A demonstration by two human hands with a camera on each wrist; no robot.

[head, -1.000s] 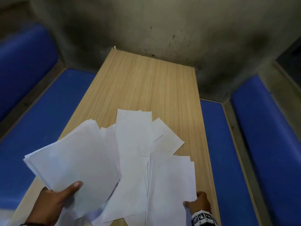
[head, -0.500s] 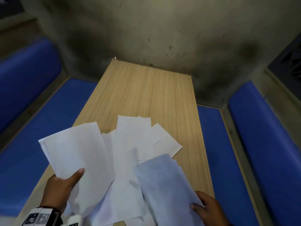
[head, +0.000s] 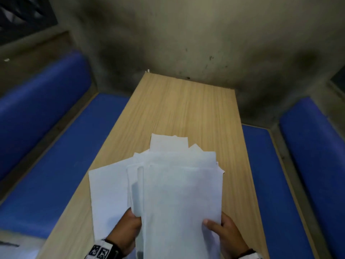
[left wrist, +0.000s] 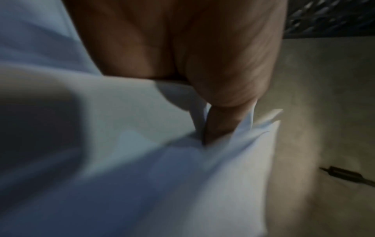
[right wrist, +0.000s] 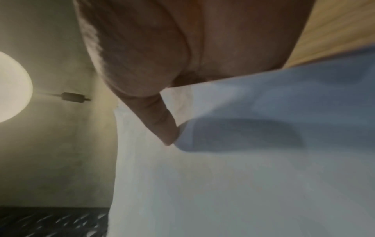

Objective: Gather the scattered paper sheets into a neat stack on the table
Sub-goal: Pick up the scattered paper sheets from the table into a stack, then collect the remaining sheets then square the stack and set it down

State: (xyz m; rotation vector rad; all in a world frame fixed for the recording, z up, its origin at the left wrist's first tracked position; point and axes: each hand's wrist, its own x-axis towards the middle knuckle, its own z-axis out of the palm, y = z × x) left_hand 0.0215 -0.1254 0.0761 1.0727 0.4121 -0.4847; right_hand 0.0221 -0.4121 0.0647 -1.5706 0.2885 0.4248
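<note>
Two bundles merged; both hands (head: pixel 127 228) (head: pixel 229 234) grip one stack (head: pixel 181 199).

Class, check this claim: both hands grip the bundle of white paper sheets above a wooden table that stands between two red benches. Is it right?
One detail is wrong: the benches are blue, not red, as the head view shows. The rest stands: the left hand and right hand grip the paper sheets above the wooden table.

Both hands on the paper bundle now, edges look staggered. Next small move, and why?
Probably stand the bundle on its near edge and tap it on the table to square it. The left hand and right hand each grip a side, but the far edges sit stepped, one sheet fans out left, and more sheets still lie beyond.
</note>
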